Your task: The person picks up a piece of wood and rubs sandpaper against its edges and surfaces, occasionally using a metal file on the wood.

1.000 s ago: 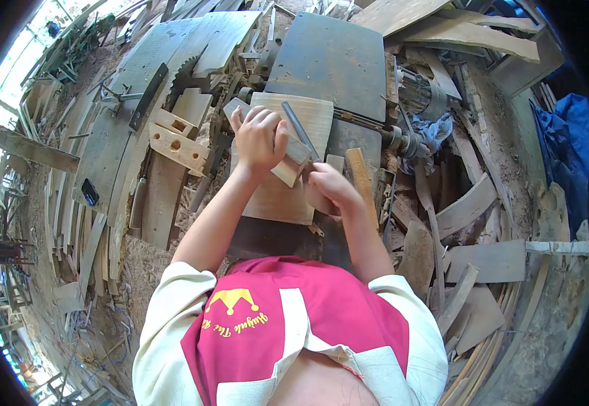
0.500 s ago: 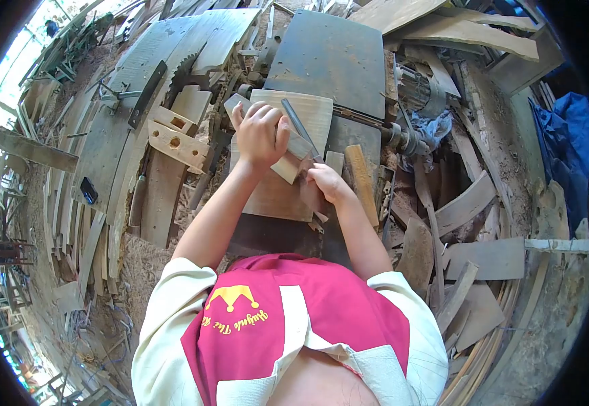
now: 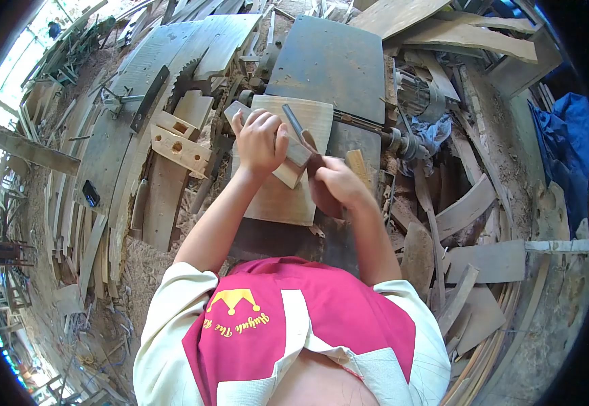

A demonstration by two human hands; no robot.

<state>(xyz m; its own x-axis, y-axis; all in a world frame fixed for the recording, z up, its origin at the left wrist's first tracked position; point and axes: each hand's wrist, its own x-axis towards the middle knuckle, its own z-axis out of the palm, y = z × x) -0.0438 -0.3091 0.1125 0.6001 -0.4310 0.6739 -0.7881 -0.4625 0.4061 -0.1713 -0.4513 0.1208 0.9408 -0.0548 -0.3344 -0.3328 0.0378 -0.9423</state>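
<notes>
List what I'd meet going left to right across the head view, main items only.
Phone → drilled block → left hand → right hand → motor → blue tarp.

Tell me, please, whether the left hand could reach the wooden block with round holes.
Probably yes: the wooden block with round holes lies uncovered nearby, though the left hand now holds a longish piece.
</notes>
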